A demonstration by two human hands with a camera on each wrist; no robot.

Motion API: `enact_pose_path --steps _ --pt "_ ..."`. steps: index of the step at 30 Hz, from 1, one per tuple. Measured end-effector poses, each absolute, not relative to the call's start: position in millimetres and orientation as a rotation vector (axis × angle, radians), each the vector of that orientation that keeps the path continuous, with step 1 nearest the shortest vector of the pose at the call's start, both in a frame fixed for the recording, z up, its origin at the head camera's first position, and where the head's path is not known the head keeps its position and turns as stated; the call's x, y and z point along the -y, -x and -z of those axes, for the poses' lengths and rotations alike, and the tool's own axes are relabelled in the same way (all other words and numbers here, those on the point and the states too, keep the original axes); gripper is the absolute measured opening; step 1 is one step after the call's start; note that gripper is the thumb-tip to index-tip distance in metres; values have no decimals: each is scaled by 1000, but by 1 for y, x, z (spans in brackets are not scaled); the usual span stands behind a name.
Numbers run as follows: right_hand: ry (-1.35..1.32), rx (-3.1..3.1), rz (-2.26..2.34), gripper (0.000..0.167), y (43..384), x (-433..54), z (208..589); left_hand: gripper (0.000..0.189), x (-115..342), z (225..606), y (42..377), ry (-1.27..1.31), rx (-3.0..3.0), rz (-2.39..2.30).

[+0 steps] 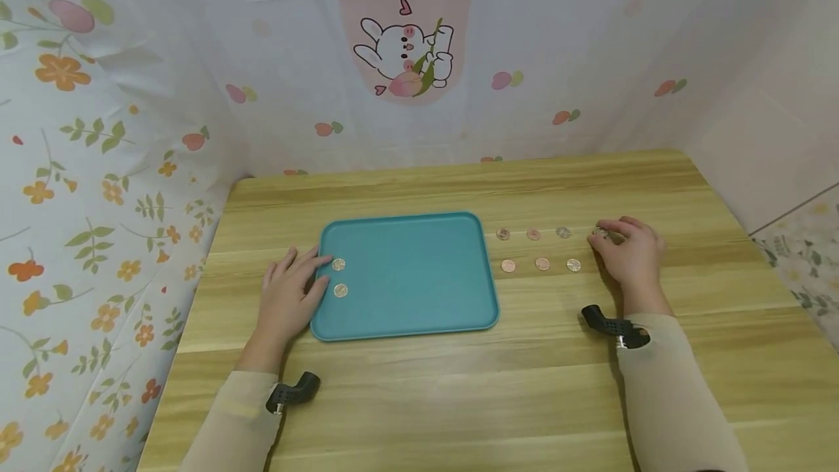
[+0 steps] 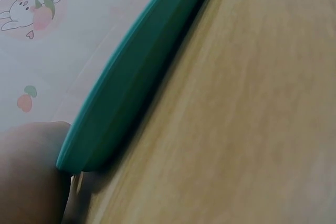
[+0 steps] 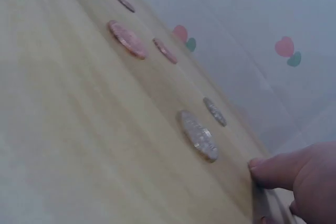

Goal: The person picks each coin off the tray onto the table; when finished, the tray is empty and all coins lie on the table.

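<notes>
Over the left rim of the blue tray (image 1: 419, 275), my left hand (image 1: 288, 297) rests with its fingers relaxed. Two gold-coloured coins lie inside the tray near those fingertips, an upper gold coin (image 1: 338, 264) and a lower gold coin (image 1: 340, 290). Right of the tray, my right hand (image 1: 632, 253) pinches a coin (image 1: 599, 232) at the end of the upper row, thumb and forefinger at its edges, close over the table. The fingers partly cover this coin. Nearest to that hand are two silvery coins, one in the upper row (image 1: 564, 232) and one in the lower row (image 3: 198, 136).
Several copper-coloured coins (image 1: 542, 264) lie in two rows between the tray and the silvery coins. Everything stands on a wood-grain table (image 1: 419, 406). A printed cloth (image 1: 275, 64) hangs behind the table's far edge and along its left side.
</notes>
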State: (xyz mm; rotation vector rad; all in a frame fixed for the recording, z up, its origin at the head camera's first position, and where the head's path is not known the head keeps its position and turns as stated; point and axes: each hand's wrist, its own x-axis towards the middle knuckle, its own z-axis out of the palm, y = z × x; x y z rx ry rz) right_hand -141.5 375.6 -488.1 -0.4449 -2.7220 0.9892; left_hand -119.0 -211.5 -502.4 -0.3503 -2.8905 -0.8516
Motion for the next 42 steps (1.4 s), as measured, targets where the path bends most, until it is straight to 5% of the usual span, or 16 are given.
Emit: enact_pose_path --steps 42 --pt "491 2713 -869 54 138 -361 494 39 215 505 120 329 2903 881"
